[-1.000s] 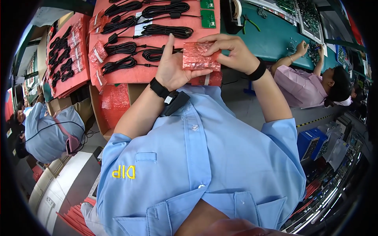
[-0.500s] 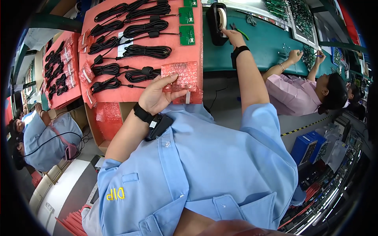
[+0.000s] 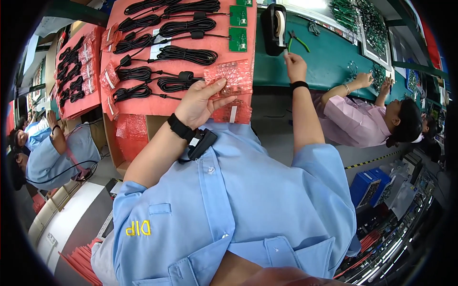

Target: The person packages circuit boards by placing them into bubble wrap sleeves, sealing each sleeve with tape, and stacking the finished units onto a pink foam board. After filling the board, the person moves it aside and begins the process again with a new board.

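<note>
Over the green worktop point(image 3: 329, 59), the right hand point(image 3: 296, 67) has just come away from the dispenser point(image 3: 268, 31).
The left hand point(image 3: 196, 102) alone holds the red packet point(image 3: 236, 75), pinched at its lower-left edge, most of it jutting rightward beyond thumb and fingers. The right fingers close narrowly just below the dispenser, seemingly on a pale tape end point(image 3: 286, 51), suggesting tape is being drawn off.
</note>
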